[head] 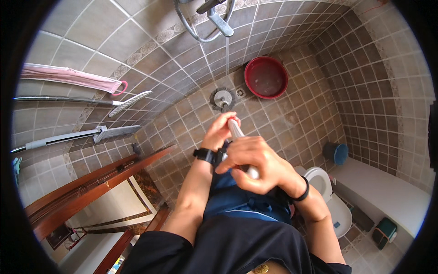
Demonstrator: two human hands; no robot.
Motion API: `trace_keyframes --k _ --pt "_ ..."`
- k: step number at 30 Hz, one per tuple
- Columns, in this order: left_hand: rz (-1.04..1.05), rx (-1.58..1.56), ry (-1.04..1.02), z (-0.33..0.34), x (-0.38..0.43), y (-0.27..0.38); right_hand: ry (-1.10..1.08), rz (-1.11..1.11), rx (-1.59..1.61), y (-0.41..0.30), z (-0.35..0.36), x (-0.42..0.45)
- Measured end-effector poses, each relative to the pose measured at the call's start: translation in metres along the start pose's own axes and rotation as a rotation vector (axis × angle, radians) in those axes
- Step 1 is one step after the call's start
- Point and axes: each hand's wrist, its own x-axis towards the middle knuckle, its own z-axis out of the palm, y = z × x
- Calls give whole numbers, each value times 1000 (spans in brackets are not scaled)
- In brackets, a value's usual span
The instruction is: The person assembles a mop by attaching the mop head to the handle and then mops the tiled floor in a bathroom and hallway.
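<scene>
Both my hands hold the pale pole of a round-headed mop [235, 127]. Lower on the pole is my left hand [219, 128], with a black watch on its wrist. My right hand [258, 164] grips near the top end, which pokes out below its fingers; a black band circles that wrist. The mop head [223, 98], a pale disc ringed by grey fringe, rests on the tiled floor [191, 120] beside a round floor drain [240, 92]. A thin stream of water [227, 54] falls from the wall faucet [224, 29] close behind the mop head.
A red basin [266, 78] holding cloudy water stands right of the drain. Farther right are a blue bucket [335, 154] and a toilet [318, 181] with a white seat. A flat mop [116, 133], a long-handled brush [130, 103] and a wooden door [102, 188] are at left.
</scene>
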Motion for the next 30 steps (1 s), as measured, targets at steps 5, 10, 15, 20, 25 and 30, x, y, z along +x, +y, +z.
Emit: trace_keyframes --k 5,10,15,20,25,30 --pt "-71 -423 -314 1 42 -24 42 -94 -26 -53 -45 6" --pt "-213 212 -182 3 34 3 117 228 -198 9 -32 -7" --pt "-42 68 148 -46 41 72 464 220 -45 32 -46 0" --pt "154 -231 200 -52 30 104 715 -14 48 56 -63 15" --pt "182 -344 179 -52 1 115 897 -120 64 15 -82 95" --pt "276 -340 152 -65 -39 136 625 -558 -95 -36 -82 115"
